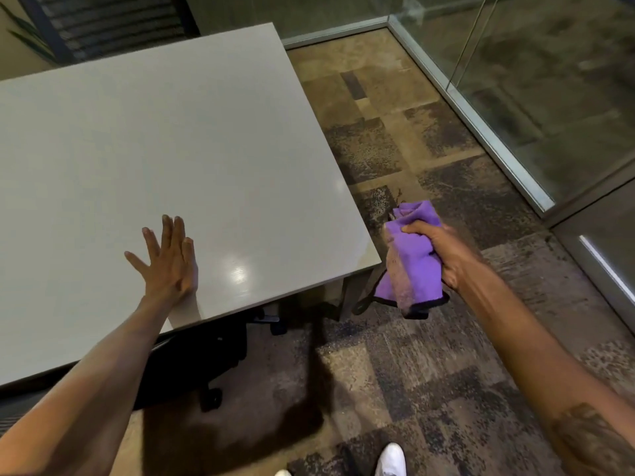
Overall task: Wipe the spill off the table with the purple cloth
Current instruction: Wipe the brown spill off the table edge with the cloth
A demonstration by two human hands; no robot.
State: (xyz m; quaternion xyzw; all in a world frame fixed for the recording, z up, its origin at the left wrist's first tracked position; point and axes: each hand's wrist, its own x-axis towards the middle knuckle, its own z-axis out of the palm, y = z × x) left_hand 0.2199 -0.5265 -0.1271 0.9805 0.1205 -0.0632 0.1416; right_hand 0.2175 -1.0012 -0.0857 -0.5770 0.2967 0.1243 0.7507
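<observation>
My left hand [168,259] lies flat, fingers spread and holding nothing, on the pale grey, smooth-topped rectangular bench [154,139], near its front edge. My right hand [436,252] is out past the bench's right corner, over the floor, with the fingers clamped around the bunched purple microfibre cloth with a dark hem [410,259]. The cloth touches no part of the bench; its lower fold hangs free below my fist, and a brownish, dirty-looking band runs down the left side of it. How much of the cloth is folded inside my palm cannot be seen.

No spill can be made out on the bench top: the surface reads as uniform, apart from a bright glare patch [238,271] just right of my left hand, which may mask any wet film there. The bench's left part is cut off by the frame edge.

Under the bench, a black wheeled chair base [209,396] is mostly in shadow and its shape is hard to follow. The patchwork brown-and-grey carpet floor [412,372] fills the right side, bounded by a glass partition in a metal frame [481,118]. The toes of white shoes [391,460] are cut off at the bottom edge. A dark slatted object [113,22] at top left is only partly in view.
</observation>
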